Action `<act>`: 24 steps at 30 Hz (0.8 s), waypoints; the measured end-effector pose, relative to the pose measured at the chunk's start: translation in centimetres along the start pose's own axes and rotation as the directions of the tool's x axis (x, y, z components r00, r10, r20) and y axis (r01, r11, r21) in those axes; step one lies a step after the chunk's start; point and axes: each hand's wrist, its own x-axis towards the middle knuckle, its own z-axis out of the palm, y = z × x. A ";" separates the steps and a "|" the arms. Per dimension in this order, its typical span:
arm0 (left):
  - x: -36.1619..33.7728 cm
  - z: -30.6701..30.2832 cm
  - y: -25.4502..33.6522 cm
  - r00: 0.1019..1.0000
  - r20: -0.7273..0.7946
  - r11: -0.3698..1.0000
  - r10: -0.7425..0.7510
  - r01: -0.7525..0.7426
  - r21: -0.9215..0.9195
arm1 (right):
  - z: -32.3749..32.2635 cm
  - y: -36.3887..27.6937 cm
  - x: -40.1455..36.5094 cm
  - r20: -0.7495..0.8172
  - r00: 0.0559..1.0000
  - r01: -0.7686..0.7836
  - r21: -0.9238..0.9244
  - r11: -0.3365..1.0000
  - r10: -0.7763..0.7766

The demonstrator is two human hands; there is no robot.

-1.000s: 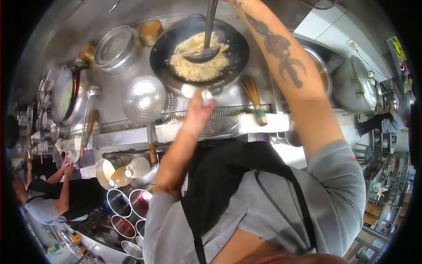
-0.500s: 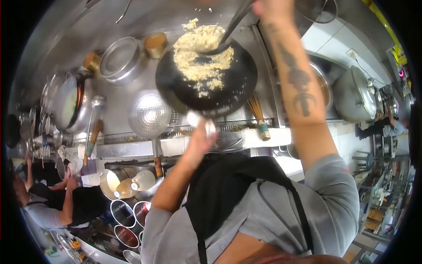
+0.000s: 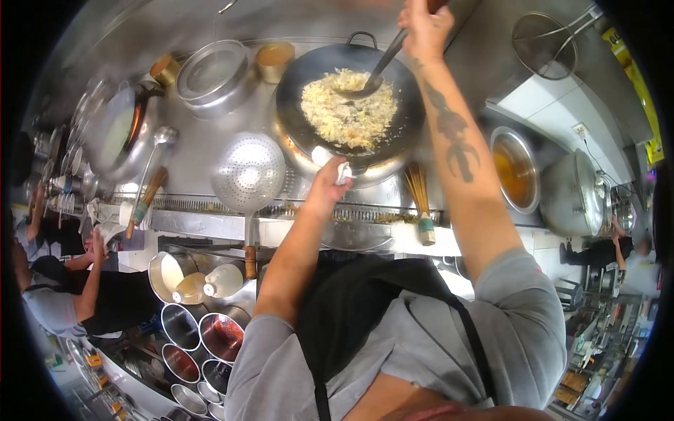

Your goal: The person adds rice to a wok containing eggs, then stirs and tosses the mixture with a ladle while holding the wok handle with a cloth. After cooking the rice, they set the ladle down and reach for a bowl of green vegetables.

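A black wok point(image 3: 291, 91) sits on the burner, its far loop handle showing. Fried rice with yellow egg bits point(image 3: 344, 121) lies spread in the middle of it. At the wok's near rim, my left hand point(image 3: 328, 184) is closed around a folded white cloth point(image 3: 342, 170); the cloth covers the grip on the near handle. My right hand point(image 3: 427, 31), up at the far right, is wrapped around the ladle's handle. The ladle's bowl point(image 3: 359, 91) rests in the rice, slanting down from the hand.
A perforated skimmer point(image 3: 249, 172) and a bamboo brush point(image 3: 419, 203) lie left and right of the wok. A pot of amber liquid point(image 3: 516, 168) stands at right. Plastic bottles point(image 3: 225, 281) and several metal seasoning containers point(image 3: 184, 326) are at lower left. A co-worker point(image 3: 63, 295) stands at far left.
The wok has gone from tilted, with rice flung toward its far side and grains in the air, to flatter on the burner. The rice has settled in the middle, under the ladle.
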 end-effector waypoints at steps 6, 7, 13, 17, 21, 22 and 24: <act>0.3 0.3 0.1 0.998 -0.032 0.999 0.050 -0.050 -0.011 | 0.8 4.6 -2.7 0.313 0.872 -0.246 -0.383 0.891 0.375; 0.2 -0.4 -0.3 0.999 -0.030 0.999 0.045 -0.045 -0.007 | 1.1 4.7 -2.0 0.325 0.918 -0.107 -0.344 0.933 0.226; -0.6 0.7 0.1 0.994 -0.105 1.000 0.012 -0.013 -0.005 | 0.5 4.8 -5.3 0.359 0.894 -0.195 -0.225 0.955 0.267; -0.2 0.0 -0.3 0.998 -0.061 1.000 -0.004 0.005 0.011 | 2.1 3.9 -2.9 0.399 0.842 -0.229 -0.347 0.910 0.364; 0.7 0.0 0.2 0.996 -0.083 1.000 0.017 -0.017 -0.008 | 2.3 3.9 -6.0 0.406 0.884 -0.191 -0.134 0.972 0.230; 0.9 -0.3 -0.2 0.995 -0.097 1.000 0.018 -0.019 -0.010 | 1.7 5.5 -7.1 0.422 0.879 -0.173 -0.148 0.974 0.220; 0.3 0.5 0.3 0.997 -0.079 1.000 0.008 -0.009 -0.011 | 2.6 4.6 -6.3 0.514 0.819 -0.170 -0.206 0.964 0.255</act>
